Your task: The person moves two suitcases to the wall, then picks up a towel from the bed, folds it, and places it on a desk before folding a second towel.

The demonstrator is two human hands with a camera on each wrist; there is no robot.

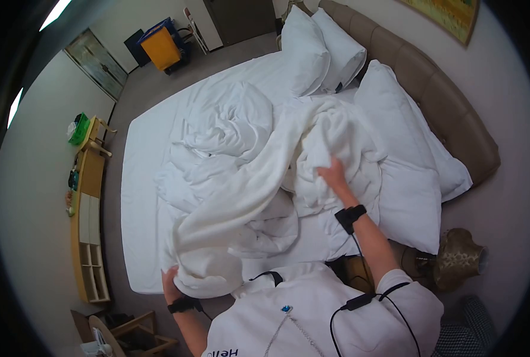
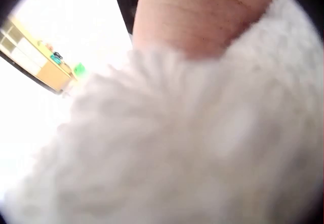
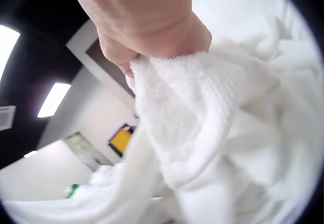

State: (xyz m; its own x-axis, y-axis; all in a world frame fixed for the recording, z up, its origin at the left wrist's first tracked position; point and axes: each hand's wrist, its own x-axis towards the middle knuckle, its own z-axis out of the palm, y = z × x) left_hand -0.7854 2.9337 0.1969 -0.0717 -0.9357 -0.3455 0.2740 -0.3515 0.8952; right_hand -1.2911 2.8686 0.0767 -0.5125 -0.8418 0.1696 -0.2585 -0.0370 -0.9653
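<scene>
A fluffy white blanket (image 1: pixel 241 208) stretches bunched across the bed, from the near left edge to the pillows. My left hand (image 1: pixel 170 283) is at its near left end, by the bed's edge; in the left wrist view blurred blanket (image 2: pixel 167 143) covers the fingers. Near the pillows my right hand (image 1: pixel 334 174) grips a raised fold of the blanket; the right wrist view shows the fold (image 3: pixel 177 118) hanging from the curled hand (image 3: pixel 152 32). A crumpled white duvet (image 1: pixel 229 122) lies beyond the blanket on the white sheet (image 1: pixel 143 178).
White pillows (image 1: pixel 399 160) lean along the brown headboard (image 1: pixel 432 77). A lamp (image 1: pixel 458 259) stands at the near right. A low wooden cabinet (image 1: pixel 89 220) lines the left wall, a wooden chair (image 1: pixel 140 333) is at the near left, and an orange cart (image 1: pixel 161 49) is at the back.
</scene>
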